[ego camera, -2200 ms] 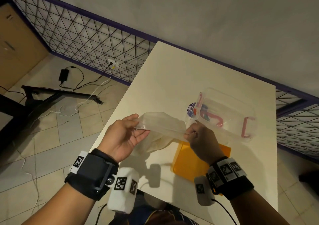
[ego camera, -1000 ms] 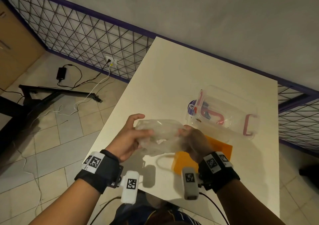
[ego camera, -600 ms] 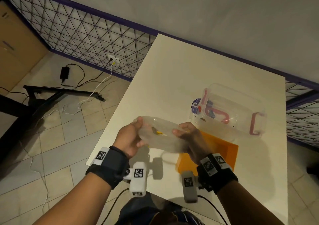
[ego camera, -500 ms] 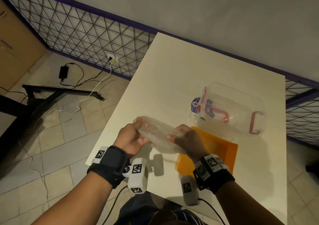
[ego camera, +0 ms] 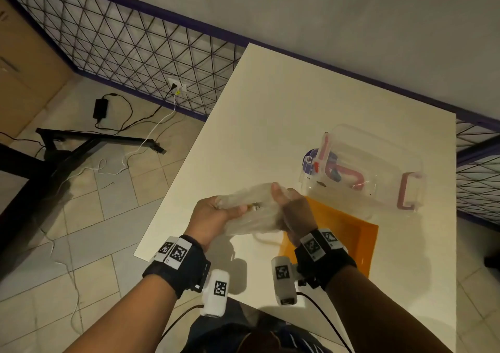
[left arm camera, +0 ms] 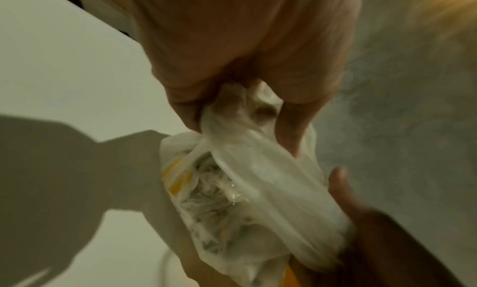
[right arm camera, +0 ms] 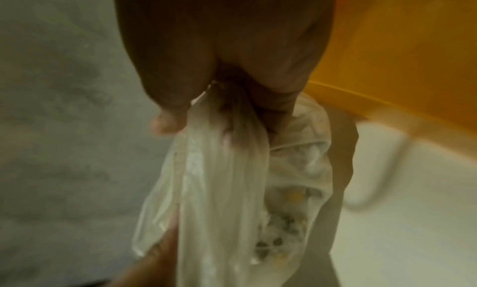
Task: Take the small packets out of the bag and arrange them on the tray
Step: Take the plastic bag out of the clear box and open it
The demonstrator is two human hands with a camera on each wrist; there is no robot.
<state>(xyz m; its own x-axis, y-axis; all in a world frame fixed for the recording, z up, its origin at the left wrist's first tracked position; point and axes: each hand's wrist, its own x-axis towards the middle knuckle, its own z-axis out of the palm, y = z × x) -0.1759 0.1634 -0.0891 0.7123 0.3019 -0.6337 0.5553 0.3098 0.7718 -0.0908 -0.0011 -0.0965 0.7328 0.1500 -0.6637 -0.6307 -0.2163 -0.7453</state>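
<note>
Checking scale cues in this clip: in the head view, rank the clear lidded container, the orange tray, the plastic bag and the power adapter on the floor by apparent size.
1. Clear lidded container
2. Orange tray, partly hidden by the right hand, so this rank is unsure
3. Plastic bag, held up nearer the camera
4. Power adapter, farther off

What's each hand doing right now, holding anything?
Left hand: grips one end of the clear plastic bag.
Right hand: grips the bag's other end, above the orange tray.
</note>
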